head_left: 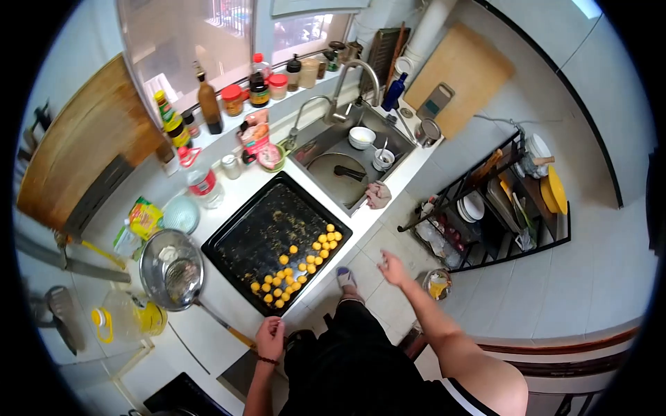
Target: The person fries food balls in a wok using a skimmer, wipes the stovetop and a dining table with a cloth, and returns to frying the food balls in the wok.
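Note:
A black baking tray (pixel 236 229) lies on the white counter, with many small yellow balls (pixel 310 267) gathered along its near and right sides. Just off the tray's near corner is my left hand (pixel 269 338), its fingers curled together; whatever they may hold is hidden. My right hand (pixel 394 269) hangs over the tiled floor, apart from everything, with fingers loosely stretched. Left of the tray, a metal bowl (pixel 147 267) holds a wire strainer (pixel 183 276), whose long handle points toward my left hand.
Behind the tray is a sink (pixel 316 142) with white bowls (pixel 361 137), a round lid and a pinkish cloth (pixel 378 195) on its edge. Bottles and jars line the windowsill. A black rack (pixel 479 256) stands at right, a small bin (pixel 437 283) near it. An oil jug (pixel 142 317) stands left.

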Tool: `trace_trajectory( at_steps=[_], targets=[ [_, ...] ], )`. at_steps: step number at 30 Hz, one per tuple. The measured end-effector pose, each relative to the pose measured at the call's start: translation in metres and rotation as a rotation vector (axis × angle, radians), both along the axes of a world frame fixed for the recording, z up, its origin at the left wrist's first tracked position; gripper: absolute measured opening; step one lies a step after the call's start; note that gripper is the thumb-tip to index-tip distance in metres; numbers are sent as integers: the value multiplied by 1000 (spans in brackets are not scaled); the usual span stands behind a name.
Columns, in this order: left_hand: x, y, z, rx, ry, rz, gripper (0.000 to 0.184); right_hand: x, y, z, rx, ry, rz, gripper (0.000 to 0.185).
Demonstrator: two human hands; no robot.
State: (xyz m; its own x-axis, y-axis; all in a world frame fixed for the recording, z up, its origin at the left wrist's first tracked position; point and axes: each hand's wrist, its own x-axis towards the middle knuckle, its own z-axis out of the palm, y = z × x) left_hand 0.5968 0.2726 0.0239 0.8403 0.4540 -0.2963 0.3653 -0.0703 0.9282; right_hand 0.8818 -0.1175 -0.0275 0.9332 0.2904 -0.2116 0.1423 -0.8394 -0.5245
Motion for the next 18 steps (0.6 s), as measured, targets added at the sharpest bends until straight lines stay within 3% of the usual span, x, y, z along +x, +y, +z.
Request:
trace_trajectory(
  at_steps=[2, 5, 8, 9, 11, 12, 14, 15, 18],
  targets=[
    [40, -31, 4, 1, 21, -75, 19, 73, -16, 1, -4, -248, 37, 63],
    [123, -87, 18, 5, 92, -125, 21, 177, -10, 22, -53, -339, 21, 66],
    [212, -148, 4, 287, -18, -233, 25, 260, 10, 20, -86, -472, 144, 66],
    [246, -167, 1, 402, -32, -272, 27, 272, 14, 10, -97, -534, 190, 65],
    [298, -210, -1, 296, 119, -212, 27, 283, 13, -41, -89, -481, 313, 63],
    [320, -224, -7, 445, 134, -298, 33, 279, 12, -59, -98, -473, 406, 61],
    [364, -247, -3, 600, 206, -445, 38, 254, 22, -49, 17, -486, 437, 58],
    [378, -252, -13, 629, 255, -461, 40, 238, 19, -39, 123, -358, 506, 53],
    [397, -268, -30, 644, 338, -457, 46, 243, -18, -32, 182, -369, 767, 53]
  ],
)
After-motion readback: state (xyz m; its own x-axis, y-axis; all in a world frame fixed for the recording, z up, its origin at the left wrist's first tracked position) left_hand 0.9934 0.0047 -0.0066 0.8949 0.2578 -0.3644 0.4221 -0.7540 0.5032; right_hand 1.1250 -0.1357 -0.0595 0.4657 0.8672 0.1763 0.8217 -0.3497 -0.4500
